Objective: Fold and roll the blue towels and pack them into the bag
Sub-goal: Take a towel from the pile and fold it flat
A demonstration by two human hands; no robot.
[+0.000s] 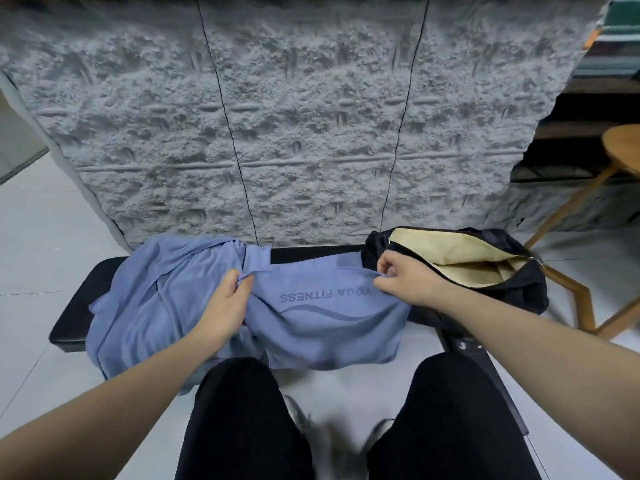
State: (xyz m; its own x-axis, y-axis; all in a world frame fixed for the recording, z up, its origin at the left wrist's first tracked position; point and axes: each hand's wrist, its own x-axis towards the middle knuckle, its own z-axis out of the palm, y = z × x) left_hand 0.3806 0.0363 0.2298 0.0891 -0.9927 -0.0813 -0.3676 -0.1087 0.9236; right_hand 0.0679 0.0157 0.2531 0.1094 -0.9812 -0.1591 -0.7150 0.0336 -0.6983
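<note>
You've got a blue towel point(329, 317) stretched between both hands over the near edge of the black worktop point(72, 317), its print reading upside down and mirrored from where you sit. Your left hand point(225, 303) has its fingers point(242, 280) clamped on the towel's left top corner; your right hand point(403, 278) pinches the right top corner, fingers curled tight on the hem. The lower part of the towel hangs off the worktop toward your knees.

To the left, a heap of more blue towels point(156, 299) lies crumpled on the worktop, touching the one you hold and draping off the near edge. To the right, the black bag point(512, 285) sits on the worktop's right end, zip open, cream lining showing; your right hand is just beside its mouth, partly in front of its left end.

Behind it all stands a rough grey wall panel point(294, 116), close against the far edge. A wooden stool point(620, 154) stands far right, cut off by the frame.

Hard to call: how many towels are in that heap, and what is inside the bag. Your shoes down at the bottom are a blur.
</note>
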